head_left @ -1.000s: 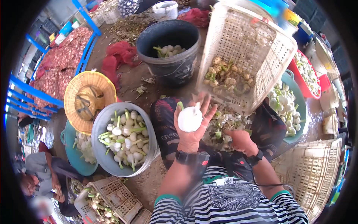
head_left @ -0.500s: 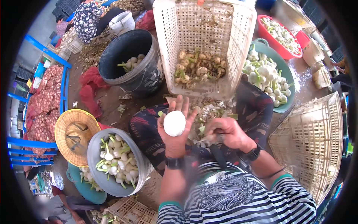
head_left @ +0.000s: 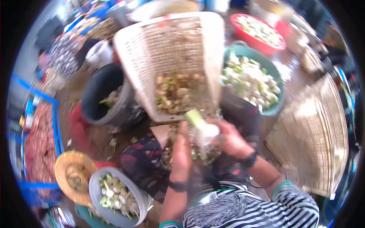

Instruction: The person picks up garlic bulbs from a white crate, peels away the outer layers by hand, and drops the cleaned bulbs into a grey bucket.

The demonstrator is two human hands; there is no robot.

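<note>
A peeled white garlic bulb [head_left: 208,133] with a short pale green stem stands out over my lap. My right hand [head_left: 232,140] is closed around its right side. To the left, my left hand [head_left: 181,152] is held upright with fingers stretched out, beside the bulb and apart from it as far as the blur shows. Just beyond my hands stands a white perforated crate [head_left: 133,64], tilted toward me, with unpeeled brownish garlic [head_left: 178,93] in its bottom. Peel scraps [head_left: 167,155] lie below my hands. Whether my right hand also holds a tool is blurred.
A grey bucket [head_left: 142,207] of trimmed garlic and a straw hat [head_left: 76,174] stand at left, a dark bucket [head_left: 89,98] behind them. On the right are a green basin [head_left: 279,95] and a red basin [head_left: 279,47] of garlic, plus stacked crates [head_left: 311,140]. A person [head_left: 64,55] sits far left.
The bulb has gone from my left palm into my right hand, turned so its stem shows. My left hand has moved away from it. The camera view has shifted and blurred.
</note>
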